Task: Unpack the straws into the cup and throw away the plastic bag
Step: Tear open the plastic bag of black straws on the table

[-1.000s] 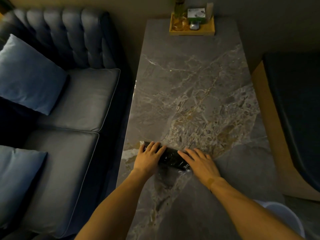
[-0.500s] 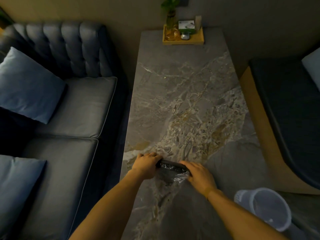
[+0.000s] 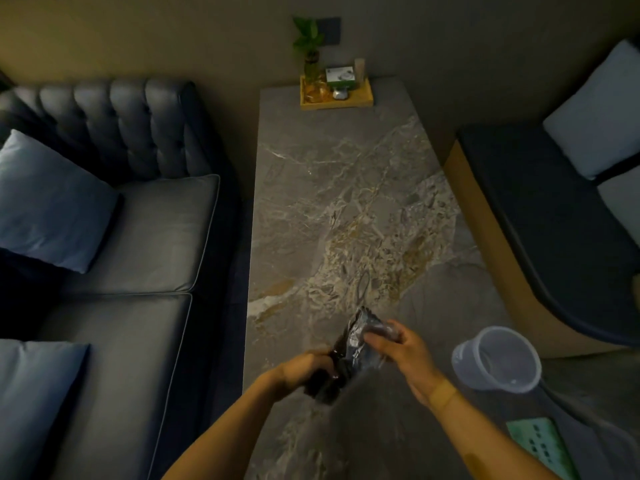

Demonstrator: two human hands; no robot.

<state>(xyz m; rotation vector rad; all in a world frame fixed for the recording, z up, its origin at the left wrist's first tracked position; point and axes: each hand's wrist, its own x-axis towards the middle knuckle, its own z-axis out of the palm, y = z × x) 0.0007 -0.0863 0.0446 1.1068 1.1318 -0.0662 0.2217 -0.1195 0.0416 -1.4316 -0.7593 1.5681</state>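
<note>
A clear plastic bag of dark straws (image 3: 349, 351) is lifted off the marble table (image 3: 346, 202) near its front edge, tilted with its far end up. My left hand (image 3: 304, 370) grips the bag's lower end. My right hand (image 3: 398, 348) pinches the crinkled upper end. A translucent plastic cup (image 3: 498, 358) stands upright on the table to the right of my right hand, a short gap away. The straws show only as a dark bundle inside the bag.
A wooden tray (image 3: 336, 98) with a small plant and boxes sits at the table's far end. A dark sofa (image 3: 121, 237) with blue cushions runs along the left. A dark bench (image 3: 554, 220) is on the right. A green patterned card (image 3: 540, 445) lies near the front right.
Both hands closed on the bag and raised it from lying flat on the table to tilted in the air. The view pulled back, bringing the cup fully into sight.
</note>
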